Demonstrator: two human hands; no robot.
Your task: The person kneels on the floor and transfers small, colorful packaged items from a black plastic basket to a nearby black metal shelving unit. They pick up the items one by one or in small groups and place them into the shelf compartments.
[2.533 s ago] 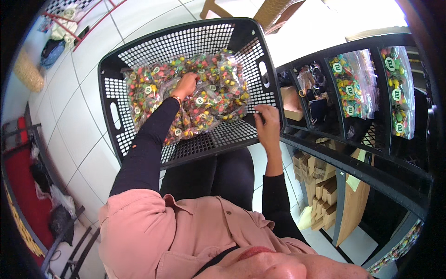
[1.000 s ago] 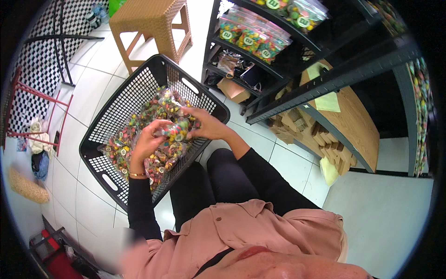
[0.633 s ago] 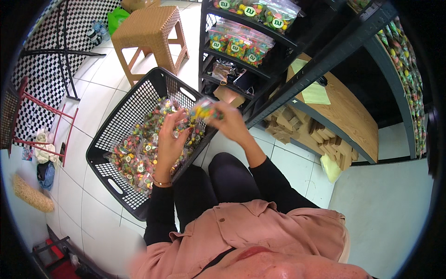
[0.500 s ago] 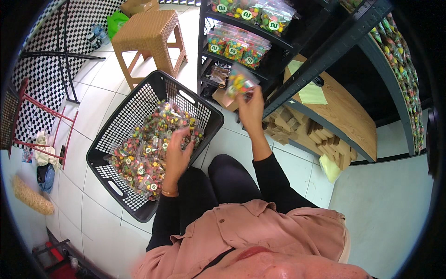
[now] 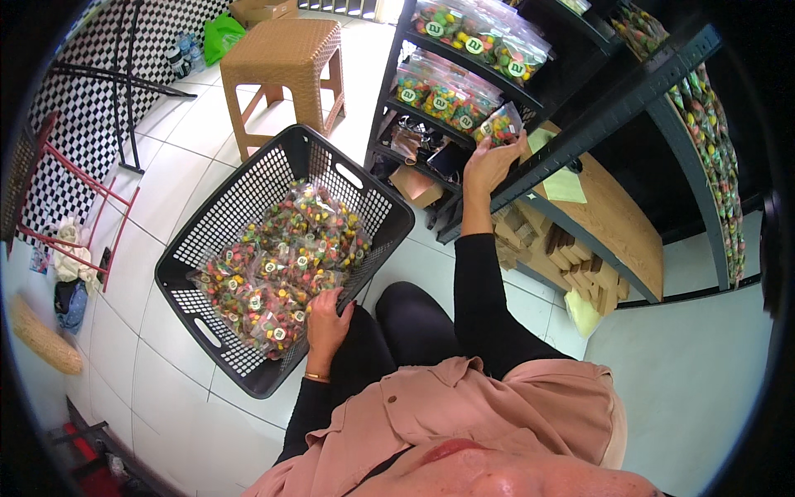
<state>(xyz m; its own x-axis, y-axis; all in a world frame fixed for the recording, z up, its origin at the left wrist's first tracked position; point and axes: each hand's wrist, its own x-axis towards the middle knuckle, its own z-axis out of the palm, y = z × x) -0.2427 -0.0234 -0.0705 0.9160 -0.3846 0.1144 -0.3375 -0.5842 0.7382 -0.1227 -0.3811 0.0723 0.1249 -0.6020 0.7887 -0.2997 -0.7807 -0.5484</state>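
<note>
In my raised right hand (image 5: 490,172) is a clear bag of colourful candy (image 5: 499,124), pinched at the end of a row of like bags (image 5: 439,103) on the black shelf rack (image 5: 474,68). My left hand (image 5: 329,325) is closed over the near rim of a black plastic basket (image 5: 277,383), its fingers curled inward and its thumb on the outer side. A heap of small candy bags (image 5: 277,265) with round white labels fills the middle of the basket, which sits by my knees.
A brown woven-pattern stool (image 5: 286,51) stands behind the basket. Folded cardboard pieces (image 5: 584,269) lie under a curved wooden shelf (image 5: 625,219) at right. More candy bags (image 5: 472,45) stand on the upper shelf. A red metal frame (image 5: 91,195) is at left on white tiles.
My right hand has carried the candy bag up and right to the shelf row. My left hand has come back from above the heap to the basket's near rim.
</note>
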